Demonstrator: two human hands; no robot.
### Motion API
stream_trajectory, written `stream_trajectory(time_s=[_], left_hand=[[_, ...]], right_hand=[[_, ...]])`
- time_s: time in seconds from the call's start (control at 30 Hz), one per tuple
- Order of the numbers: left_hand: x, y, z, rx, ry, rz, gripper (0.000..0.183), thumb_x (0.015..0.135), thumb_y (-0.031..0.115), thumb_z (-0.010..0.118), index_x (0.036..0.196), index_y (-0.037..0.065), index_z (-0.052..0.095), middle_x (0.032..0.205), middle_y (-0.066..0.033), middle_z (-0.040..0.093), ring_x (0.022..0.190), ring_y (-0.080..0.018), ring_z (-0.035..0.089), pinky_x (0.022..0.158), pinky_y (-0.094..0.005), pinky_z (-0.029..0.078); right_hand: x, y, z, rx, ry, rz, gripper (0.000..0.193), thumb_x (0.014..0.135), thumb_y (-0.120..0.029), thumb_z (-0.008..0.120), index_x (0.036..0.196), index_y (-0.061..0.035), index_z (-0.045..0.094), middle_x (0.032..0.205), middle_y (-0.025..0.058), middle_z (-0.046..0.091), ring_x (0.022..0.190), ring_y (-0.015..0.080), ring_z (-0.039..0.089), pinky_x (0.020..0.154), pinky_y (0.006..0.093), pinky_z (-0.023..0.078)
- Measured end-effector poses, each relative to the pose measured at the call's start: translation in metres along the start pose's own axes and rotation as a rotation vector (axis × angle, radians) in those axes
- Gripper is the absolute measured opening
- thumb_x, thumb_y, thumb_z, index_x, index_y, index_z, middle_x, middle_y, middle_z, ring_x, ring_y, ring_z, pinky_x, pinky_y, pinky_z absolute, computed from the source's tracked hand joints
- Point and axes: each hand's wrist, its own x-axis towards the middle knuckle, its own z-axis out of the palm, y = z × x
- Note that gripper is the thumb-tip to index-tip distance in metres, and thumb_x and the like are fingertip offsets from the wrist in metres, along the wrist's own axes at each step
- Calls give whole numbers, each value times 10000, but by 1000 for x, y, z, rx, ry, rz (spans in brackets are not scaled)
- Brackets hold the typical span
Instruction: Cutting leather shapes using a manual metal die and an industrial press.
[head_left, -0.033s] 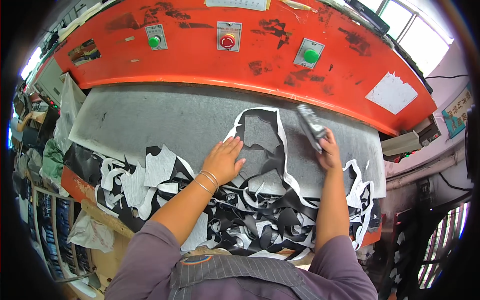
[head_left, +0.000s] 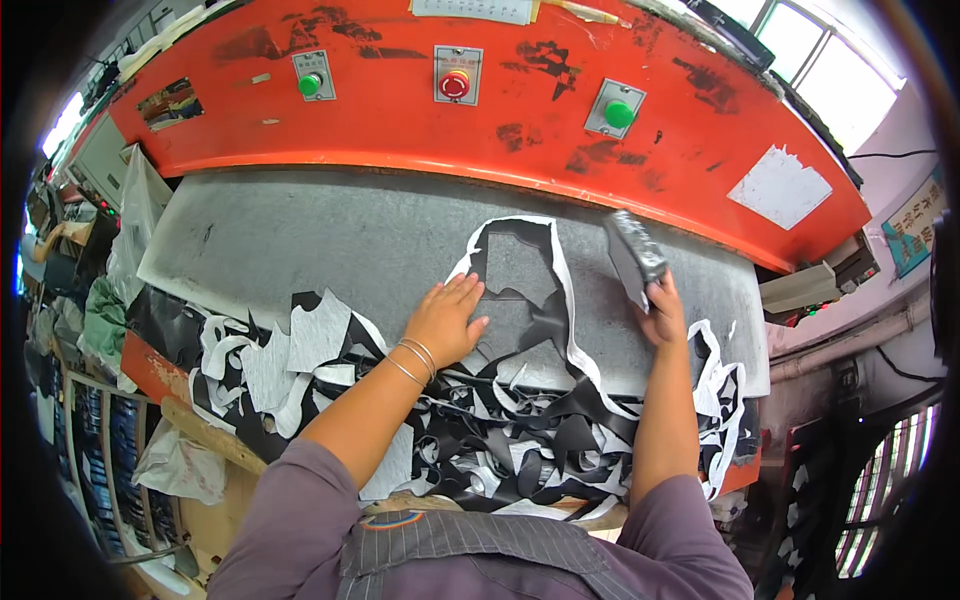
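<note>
My left hand [head_left: 447, 317] lies flat with its fingers out on the grey press bed, at the left edge of a leftover strip of black sheet material [head_left: 553, 317] with a white edge. That strip forms an arch around bare bed, with cut-out gaps inside it. My right hand [head_left: 662, 312] is closed around the near end of a metallic cutting die [head_left: 636, 256], held tilted to the right of the arch. Motion blur softens the die's detail. Its lower end is partly hidden by my fingers.
An orange-red machine front [head_left: 400, 120] crosses the far side, with two green buttons and a red stop button [head_left: 453, 85]. Black and white offcuts [head_left: 520, 450] heap along the near edge of the grey bed [head_left: 300, 235]. A whitish plastic bag [head_left: 182, 465] hangs at lower left.
My right hand and the cutting die have shifted slightly to the right, and the die has turned to show more of its side. My left hand has hardly moved.
</note>
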Motion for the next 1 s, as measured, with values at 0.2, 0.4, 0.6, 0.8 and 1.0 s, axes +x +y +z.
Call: stream_trajectory(time_s=[0.2,0.4,0.6,0.8,1.0], left_hand=[[-1,65,-35,-492,-93,-31,828,828,463,687,1412,-34,376,1433,-265,401,1351,-359,381,1126,-411,288],[-44,139,-69,-1450,-36,-131,580,909,465,621,1238,-4,526,1141,-100,596,1066,-147,524,948,-303,421],[-123,45,-142,-1258,504,-610,464,976,429,531,810,2,607,635,-21,565,588,-99,523,535,-276,458],[-276,-139,-205,-208,226,-521,332,814,288,690,960,-10,674,1000,-198,654,963,-391,601,865,-436,463],[-310,-139,-183,-81,365,-598,296,700,186,782,909,31,641,956,-154,632,940,-362,589,826,-461,460]], right_hand=[[-73,-16,64,-52,-234,175,781,675,-221,778,1362,-112,422,1161,120,591,985,288,629,711,384,545],[-139,0,139,-510,-379,89,608,681,-226,817,1227,-96,582,1037,75,539,972,227,521,852,343,416],[-140,-30,230,-1127,-415,-416,572,710,-359,814,1169,-80,618,1020,71,566,1006,232,507,880,375,394],[-26,-143,383,-1483,-79,-505,447,847,-322,670,1203,-59,605,934,115,591,773,186,581,705,369,475],[123,-191,445,-1974,189,-614,594,858,-536,580,1239,-82,620,863,194,663,854,269,637,774,378,476]])
